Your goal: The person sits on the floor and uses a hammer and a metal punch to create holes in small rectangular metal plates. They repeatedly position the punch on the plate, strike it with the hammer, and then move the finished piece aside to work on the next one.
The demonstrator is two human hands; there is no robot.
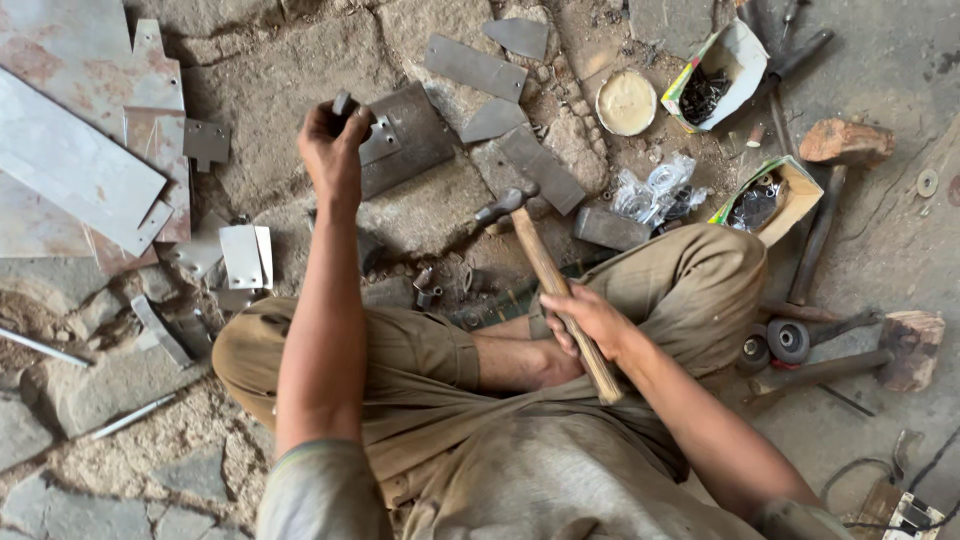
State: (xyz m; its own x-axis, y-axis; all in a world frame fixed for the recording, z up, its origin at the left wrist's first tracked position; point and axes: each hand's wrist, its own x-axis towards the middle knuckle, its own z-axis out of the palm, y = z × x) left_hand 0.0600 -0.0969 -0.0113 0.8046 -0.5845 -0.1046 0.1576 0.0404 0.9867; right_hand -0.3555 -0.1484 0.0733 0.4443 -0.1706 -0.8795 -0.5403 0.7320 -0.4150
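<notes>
Metal workshop: stone floor [290, 90] strewn with sheet-metal offcuts [75, 170].

Stone floor strewn with metalwork

The cracked stone floor [280, 90] is covered with cut metal sheets [75, 170], small metal plates [475, 67], a round lid [626, 102], and opened cartons [715, 85].

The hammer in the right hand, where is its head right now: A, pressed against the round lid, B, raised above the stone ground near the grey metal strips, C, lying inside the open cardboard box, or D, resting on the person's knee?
B: the right hand grips the wooden handle of the hammer, whose head is lifted over the stone ground beside the grey metal strips, apart from the cardboard box.
</notes>
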